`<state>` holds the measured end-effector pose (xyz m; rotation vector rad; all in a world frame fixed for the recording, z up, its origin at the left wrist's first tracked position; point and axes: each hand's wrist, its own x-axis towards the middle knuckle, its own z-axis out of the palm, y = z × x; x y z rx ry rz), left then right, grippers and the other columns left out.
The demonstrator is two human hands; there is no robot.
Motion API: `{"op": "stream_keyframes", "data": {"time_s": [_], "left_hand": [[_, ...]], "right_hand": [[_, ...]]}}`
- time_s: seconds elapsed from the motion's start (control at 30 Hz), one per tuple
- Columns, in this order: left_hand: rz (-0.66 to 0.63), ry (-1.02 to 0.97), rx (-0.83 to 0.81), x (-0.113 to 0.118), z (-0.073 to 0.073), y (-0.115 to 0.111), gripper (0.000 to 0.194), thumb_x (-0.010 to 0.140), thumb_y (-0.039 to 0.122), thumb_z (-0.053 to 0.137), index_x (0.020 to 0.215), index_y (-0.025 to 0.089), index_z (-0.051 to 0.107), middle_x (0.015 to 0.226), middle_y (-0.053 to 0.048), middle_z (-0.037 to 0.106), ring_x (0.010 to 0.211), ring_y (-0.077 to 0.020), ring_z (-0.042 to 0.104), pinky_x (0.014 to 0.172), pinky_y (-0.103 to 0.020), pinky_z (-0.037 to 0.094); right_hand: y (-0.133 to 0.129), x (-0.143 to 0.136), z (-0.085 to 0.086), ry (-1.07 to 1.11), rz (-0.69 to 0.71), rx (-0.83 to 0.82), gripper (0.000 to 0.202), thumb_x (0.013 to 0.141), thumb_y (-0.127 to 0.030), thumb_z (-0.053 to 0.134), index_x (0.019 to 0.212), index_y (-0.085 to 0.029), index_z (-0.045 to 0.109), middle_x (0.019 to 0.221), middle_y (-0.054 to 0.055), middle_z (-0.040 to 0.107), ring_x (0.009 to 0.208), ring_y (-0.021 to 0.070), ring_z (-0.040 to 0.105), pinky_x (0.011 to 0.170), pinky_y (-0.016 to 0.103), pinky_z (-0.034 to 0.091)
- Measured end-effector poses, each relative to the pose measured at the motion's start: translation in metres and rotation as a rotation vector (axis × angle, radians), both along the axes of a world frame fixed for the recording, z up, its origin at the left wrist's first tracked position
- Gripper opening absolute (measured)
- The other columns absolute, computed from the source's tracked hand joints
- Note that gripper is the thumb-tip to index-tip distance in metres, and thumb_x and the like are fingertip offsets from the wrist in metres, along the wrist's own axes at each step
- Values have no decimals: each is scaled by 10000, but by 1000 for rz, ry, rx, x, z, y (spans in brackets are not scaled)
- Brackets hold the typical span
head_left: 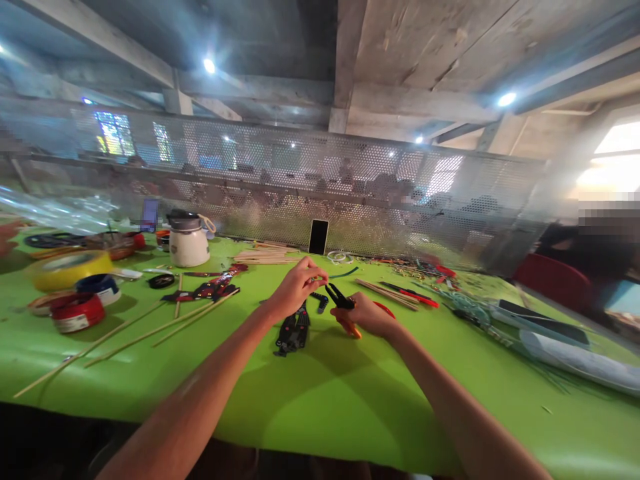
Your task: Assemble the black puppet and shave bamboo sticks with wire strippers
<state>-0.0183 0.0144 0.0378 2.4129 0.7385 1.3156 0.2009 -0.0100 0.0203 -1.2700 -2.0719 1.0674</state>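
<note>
My right hand (367, 315) grips black-jawed pliers (340, 297) with orange handles, above the green table. Close to the plier tips, my left hand (300, 285) has its thumb and fingers pinched together. Whatever lies in that pinch is too small to make out. Below the left hand a flat dark figure (293, 331) with small red marks rests on the table. Beside it is a small black piece (323, 303). Just beyond the hands lies a thin green strip (345, 273).
Bamboo sticks (270, 255) lie behind the hands, with a propped phone (319, 237) near the mesh screen. To the left stand a white jug (189, 243), red tape (77, 312) and yellow tape (70, 270). A red pen (420, 297) and green strands (465, 307) lie right.
</note>
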Motion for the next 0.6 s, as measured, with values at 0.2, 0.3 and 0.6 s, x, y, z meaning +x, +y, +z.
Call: {"op": "stream_keyframes", "data": {"time_s": [0.2, 0.3, 0.6], "left_hand": [[-52, -8, -9, 0, 2, -1, 138, 956, 191, 537, 953, 167, 673, 943, -40, 513, 815, -127, 551, 777, -249, 485], [-77, -11, -24, 0, 3, -2, 145, 961, 197, 526, 946, 164, 667, 938, -42, 520, 820, -130, 560, 795, -261, 494], [-59, 18, -4, -1, 3, -1, 140, 960, 208, 532, 945, 170, 666, 936, -38, 523, 795, -125, 546, 758, -248, 464]], "right_hand": [[0, -3, -2, -34, -37, -7, 452, 793, -507, 649, 517, -161, 555, 444, 8, 555, 398, 105, 489, 474, 237, 378], [2, -2, -5, -34, -45, 2, 466, 806, -522, 642, 524, -161, 558, 440, 1, 549, 398, 96, 479, 486, 233, 381], [5, -2, -15, -16, -84, -16, 479, 814, -527, 642, 510, -177, 521, 423, -10, 515, 354, 90, 442, 424, 230, 356]]}}
